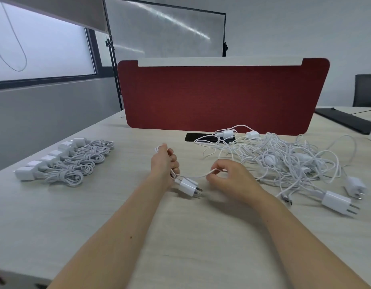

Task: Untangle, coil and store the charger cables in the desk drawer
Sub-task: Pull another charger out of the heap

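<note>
both hands are holding one white cable (193, 176) just above the desk (138, 226). the left hand (164, 161) is curling its fingers tight around a small bunch of loops of this cable, and one loop is sticking out on top of the fist. the white plug block (187, 187) at the cable's end is hanging just under this hand, with its metal pins pointing to the right. it is sitting very near the desk top, but i cannot tell if it is touching. the right hand (228, 176) is pinching the same cable between thumb and fingertips, and the short piece between the two hands is sagging a little. the hands are staying close together over the middle of the desk. on the left side, a row of coiled chargers (76, 161) is lying neat and tidy, each one with its plug block at the left end. on the right side, a big tangled pile (284, 161) of white cables is lying spread out, just beside the right hand. two loose plugs (335, 202) are lying at the near right edge of the pile. behind the pile, a black phone (196, 137) is lying flat with a cable crossing over it, right by a red divider (222, 97) standing at the back of the desk. a black chair (365, 90) is standing far off on the right.
</note>
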Demonstrator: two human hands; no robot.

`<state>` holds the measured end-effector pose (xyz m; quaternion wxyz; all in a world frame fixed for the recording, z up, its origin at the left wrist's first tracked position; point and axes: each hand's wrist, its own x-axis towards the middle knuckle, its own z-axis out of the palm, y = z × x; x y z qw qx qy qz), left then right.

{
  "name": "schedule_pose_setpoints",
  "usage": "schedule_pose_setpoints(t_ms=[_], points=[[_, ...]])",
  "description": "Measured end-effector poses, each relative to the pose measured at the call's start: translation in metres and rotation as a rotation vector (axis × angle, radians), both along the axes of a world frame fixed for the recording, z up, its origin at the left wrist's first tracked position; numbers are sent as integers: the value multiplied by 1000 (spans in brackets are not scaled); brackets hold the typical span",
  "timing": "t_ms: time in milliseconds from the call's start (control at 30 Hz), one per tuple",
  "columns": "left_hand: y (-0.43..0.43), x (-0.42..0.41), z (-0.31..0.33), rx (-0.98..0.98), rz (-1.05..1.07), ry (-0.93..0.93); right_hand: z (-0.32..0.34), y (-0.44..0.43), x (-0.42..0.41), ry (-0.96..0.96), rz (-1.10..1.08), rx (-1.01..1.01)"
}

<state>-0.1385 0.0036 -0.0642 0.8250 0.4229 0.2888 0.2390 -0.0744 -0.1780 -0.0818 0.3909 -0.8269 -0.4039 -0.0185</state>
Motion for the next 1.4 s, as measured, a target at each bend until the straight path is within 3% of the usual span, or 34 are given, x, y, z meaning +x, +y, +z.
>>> schedule_pose_setpoints(t_ms=[133, 267, 467, 633, 767, 933, 1033, 1133, 1200, 1400], points=[[-7, -1, 1, 67, -38, 6, 2, 8, -15, 77, 84, 16], [-5, -3, 0, 144, -70, 64, 8, 9, -19, 249, 143, 180], [-22, -8, -2, 457, -433, 251, 15, 14, -22, 500, 191, 349], [-33, -15, 2, 446, -831, 277, 6, 17, -13, 293, 43, 456], [-33, -16, 3, 466, -969, 286, 1, 18, -8, 233, 69, 465], [-38, -15, 1, 699, -795, 196, -3, 21, -3, 264, 59, 479], [-39, -9, -5, 912, -513, 175, -7, 18, -1, 131, -31, 362], [-34, -1, -13, 1001, -277, 138, -10, 14, -1, 23, -77, 223], [-31, 3, -15, 887, -170, 94, -11, 13, 1, 4, -111, 185], [-22, 4, -4, 13, -46, -252, -13, 14, -5, 59, -45, 57]])
